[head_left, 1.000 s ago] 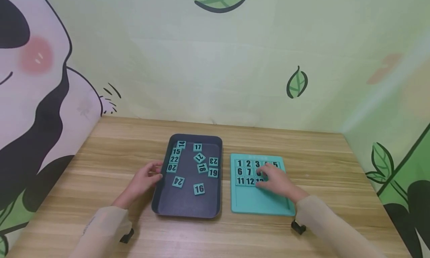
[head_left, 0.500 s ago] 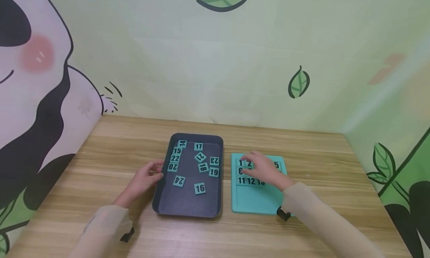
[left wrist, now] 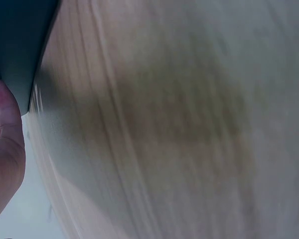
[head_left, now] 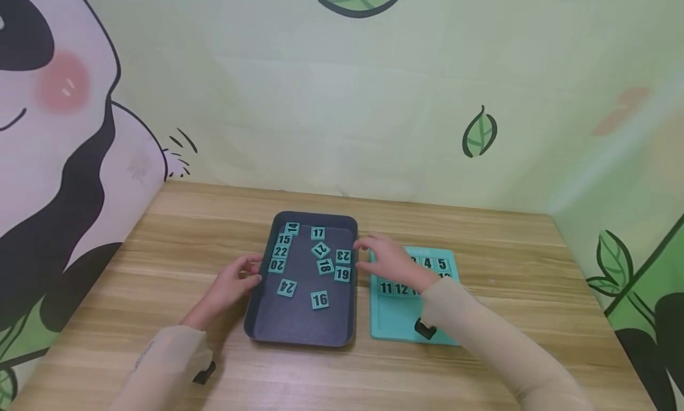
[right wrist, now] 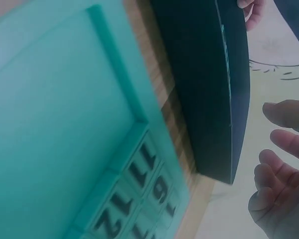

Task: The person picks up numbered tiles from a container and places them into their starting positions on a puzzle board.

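My left hand (head_left: 233, 285) is at the left side of a dark rectangular tray (head_left: 299, 331), its fingers loosely bent and outside the rim. In the left wrist view the thumb (left wrist: 9, 114) touches the tray's outer wall. Numbered teal tiles lie scattered in the tray, among them the 16 tile (head_left: 320, 300), the 19 tile (head_left: 342, 274) and the 23 tile (head_left: 344, 256). My right hand (head_left: 392, 261) hovers over the left part of a teal number board (head_left: 398, 322), fingertips at the tray's right rim. Nothing shows between its parted thumb and fingers (right wrist: 284, 117).
Rows of numbered tiles, such as the 11 tile (head_left: 386, 288) and the 5 tile (head_left: 442, 264), fill the board's upper part, partly hidden by my right hand. Wooden tabletop (head_left: 299, 381) surrounds both. A printed wall (head_left: 342, 114) stands behind.
My right hand has moved left from over the board's middle to the tray's right rim, uncovering tiles at the board's right side. My left hand has stayed at the tray.
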Available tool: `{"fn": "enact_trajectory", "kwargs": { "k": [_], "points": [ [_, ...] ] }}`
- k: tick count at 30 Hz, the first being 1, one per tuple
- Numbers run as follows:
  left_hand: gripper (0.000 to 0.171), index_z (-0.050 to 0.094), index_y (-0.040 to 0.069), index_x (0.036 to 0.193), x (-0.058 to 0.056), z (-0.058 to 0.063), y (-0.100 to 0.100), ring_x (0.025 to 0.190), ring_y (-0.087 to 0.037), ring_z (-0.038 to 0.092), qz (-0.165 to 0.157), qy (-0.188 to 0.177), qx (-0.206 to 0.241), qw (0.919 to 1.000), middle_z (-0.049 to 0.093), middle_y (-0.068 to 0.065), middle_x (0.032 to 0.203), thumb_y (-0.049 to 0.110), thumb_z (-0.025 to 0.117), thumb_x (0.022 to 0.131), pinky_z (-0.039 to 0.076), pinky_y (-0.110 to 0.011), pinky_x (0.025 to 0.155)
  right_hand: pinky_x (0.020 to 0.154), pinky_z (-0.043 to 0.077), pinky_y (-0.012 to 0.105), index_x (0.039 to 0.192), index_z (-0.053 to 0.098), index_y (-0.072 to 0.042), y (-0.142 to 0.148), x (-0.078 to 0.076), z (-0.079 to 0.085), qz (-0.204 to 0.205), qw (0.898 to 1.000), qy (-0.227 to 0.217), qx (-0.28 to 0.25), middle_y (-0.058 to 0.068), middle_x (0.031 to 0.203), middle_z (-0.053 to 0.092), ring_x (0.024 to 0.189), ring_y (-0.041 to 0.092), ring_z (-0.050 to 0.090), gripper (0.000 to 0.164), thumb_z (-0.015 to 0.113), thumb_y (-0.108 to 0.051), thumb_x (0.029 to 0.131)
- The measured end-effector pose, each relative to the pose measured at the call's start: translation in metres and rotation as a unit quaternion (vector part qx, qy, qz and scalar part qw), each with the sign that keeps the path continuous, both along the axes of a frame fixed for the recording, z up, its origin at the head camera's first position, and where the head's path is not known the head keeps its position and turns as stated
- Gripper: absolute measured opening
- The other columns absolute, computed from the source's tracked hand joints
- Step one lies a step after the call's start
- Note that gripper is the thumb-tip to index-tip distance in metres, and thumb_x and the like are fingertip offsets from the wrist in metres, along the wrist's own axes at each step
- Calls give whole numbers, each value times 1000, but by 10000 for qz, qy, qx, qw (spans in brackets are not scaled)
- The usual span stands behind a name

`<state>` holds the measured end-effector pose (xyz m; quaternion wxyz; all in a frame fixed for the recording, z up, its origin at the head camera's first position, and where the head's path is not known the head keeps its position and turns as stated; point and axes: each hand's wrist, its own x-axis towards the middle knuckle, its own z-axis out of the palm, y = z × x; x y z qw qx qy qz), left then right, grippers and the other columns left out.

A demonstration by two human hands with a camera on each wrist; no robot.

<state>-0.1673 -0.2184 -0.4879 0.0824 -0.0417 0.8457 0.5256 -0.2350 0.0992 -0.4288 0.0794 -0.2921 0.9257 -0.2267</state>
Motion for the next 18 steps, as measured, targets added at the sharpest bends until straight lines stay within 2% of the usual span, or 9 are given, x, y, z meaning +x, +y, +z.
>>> {"fn": "enact_trajectory", "kwargs": {
  "k": [3, 6, 8, 11, 13, 18],
  "points": [
    [44, 40, 6, 129, 0, -1, -1, 100, -30, 53, -25, 21, -10, 10000, 49, -19, 108, 6, 49, 86, 51, -33, 73, 78, 47, 33, 111, 57, -10, -9, -2, 2, 53, 9999, -90, -94, 6, 107, 55, 95, 22, 54, 35, 64, -22, 79],
    [44, 41, 6, 129, -1, -1, -1, 99, -30, 53, -6, 26, 0, 10000, 49, -18, 107, 6, 49, 86, 51, -33, 73, 72, 48, 31, 111, 57, -10, -18, -7, 3, 144, 9998, -109, -90, 6, 108, 54, 84, 20, 55, 34, 62, -21, 80],
    [44, 41, 6, 129, -2, -1, -1, 99, -30, 53, -17, 36, -5, 10000, 49, -19, 108, 5, 49, 86, 51, -32, 73, 73, 47, 30, 113, 56, -9, -24, -10, 4, 237, 9995, -143, -141, 8, 108, 53, 85, 20, 54, 34, 61, -20, 81],
    [43, 41, 7, 129, -2, -2, -2, 99, -29, 53, 8, 10, -18, 10000, 49, -18, 108, 6, 49, 86, 51, -32, 73, 78, 47, 29, 114, 55, -8, -36, -17, 7, 348, 9992, -110, -159, 7, 109, 53, 91, 20, 55, 34, 60, -20, 82],
    [43, 41, 7, 128, -2, -2, -2, 99, -29, 53, 10, 20, -16, 10000, 49, -18, 108, 6, 49, 86, 51, -32, 73, 86, 45, 31, 114, 56, -8, -45, -22, 10, 384, 9991, -67, -160, 6, 112, 54, 102, 19, 53, 35, 60, -20, 82],
    [42, 42, 6, 128, -1, -2, 0, 96, -28, 54, 14, 84, 4, 10000, 50, -19, 107, 5, 49, 86, 51, -32, 71, 92, 43, 33, 117, 54, -11, -71, -32, 17, 383, 9992, -81, 26, 4, 118, 55, 110, 18, 50, 37, 59, -23, 83]
  ]
}}
